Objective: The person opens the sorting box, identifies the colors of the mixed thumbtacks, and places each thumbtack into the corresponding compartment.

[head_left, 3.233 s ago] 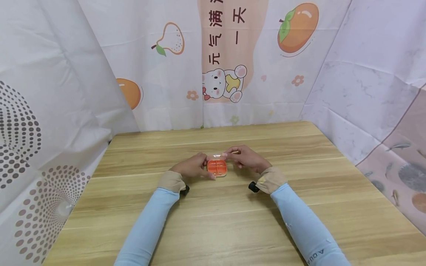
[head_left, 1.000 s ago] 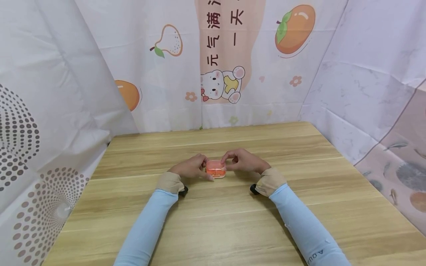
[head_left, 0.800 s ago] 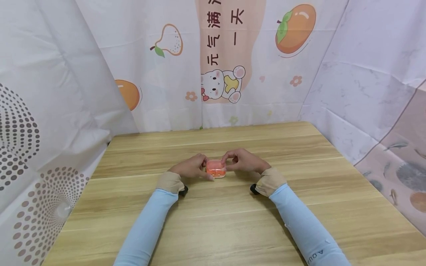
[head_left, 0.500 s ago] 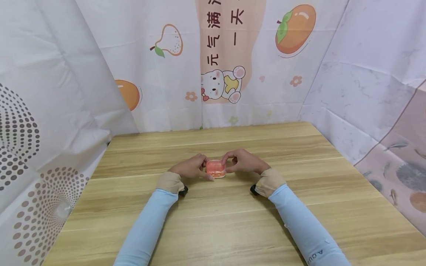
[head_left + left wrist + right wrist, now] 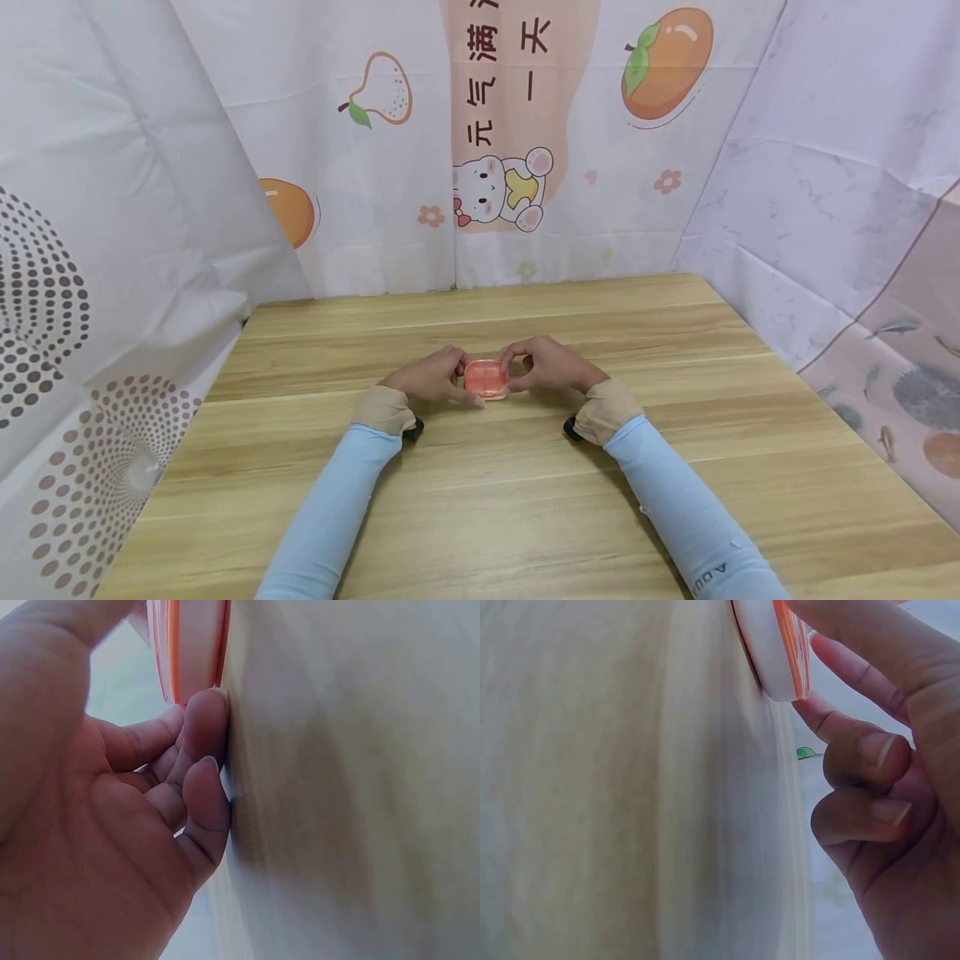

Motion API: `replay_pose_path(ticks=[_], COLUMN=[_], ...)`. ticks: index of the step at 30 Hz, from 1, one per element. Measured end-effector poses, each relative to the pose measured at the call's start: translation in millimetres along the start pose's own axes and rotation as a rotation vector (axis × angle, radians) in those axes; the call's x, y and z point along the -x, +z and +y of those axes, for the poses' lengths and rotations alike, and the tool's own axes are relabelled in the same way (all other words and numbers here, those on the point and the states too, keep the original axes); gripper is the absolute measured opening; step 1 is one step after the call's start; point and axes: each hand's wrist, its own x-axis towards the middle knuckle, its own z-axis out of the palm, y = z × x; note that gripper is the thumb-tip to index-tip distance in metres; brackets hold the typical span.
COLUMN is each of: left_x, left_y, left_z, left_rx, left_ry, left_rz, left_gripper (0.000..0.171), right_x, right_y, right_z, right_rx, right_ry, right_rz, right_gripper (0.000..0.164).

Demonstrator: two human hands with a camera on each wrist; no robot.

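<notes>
A small orange pill box (image 5: 486,380) with a clear lid lies on the wooden table in the head view, its lid down over the tray. My left hand (image 5: 432,377) grips the box's left side, thumb at the front corner and fingers behind. From the right, my right hand (image 5: 552,365) holds the box between thumb and index finger. In the left wrist view the white side of the pill box (image 5: 201,645) stands above the curled fingers (image 5: 206,724). The right wrist view shows the pill box (image 5: 769,649) at the right fingertips, the other fingers (image 5: 862,814) curled in.
The wooden table (image 5: 480,500) reaches to a printed curtain (image 5: 375,167) at the back. More cloth hangs at the left and right sides. A small black device (image 5: 573,428) sits at each wrist.
The clear lid, raised at the back with four-part tray showing, has come down flat over the box. My right hand has moved slightly nearer with it; the left has stayed on the box.
</notes>
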Motion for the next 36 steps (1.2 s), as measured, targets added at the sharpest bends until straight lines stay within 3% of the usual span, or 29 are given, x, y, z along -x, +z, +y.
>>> replay_pose_path(ticks=[14,26,30,36], left_x=[-4.8,-9.6,-7.6,-3.7], left_y=[-0.1,3.1,3.7,8.2], left_z=[-2.3,-2.2,-0.3,-7.3], left_rx=[-0.005,-0.027,0.007,0.027], left_ry=[-0.005,-0.014,-0.027,-0.068], left_rz=[0.017,0.005,0.012,-0.008], left_gripper=[0.061,0.061,0.065,0.087], right_x=[2,7,8,14], right_y=[-1,-9,-14,-19], right_z=[-1,3,8,15], right_rx=[0.075,0.051,0.029,0.086], right_ry=[-0.018,0.032,0.076,0.151], right_rz=[0.004,-0.015,0.018,0.121], right_gripper=[0.026,0.028,0.030,0.040])
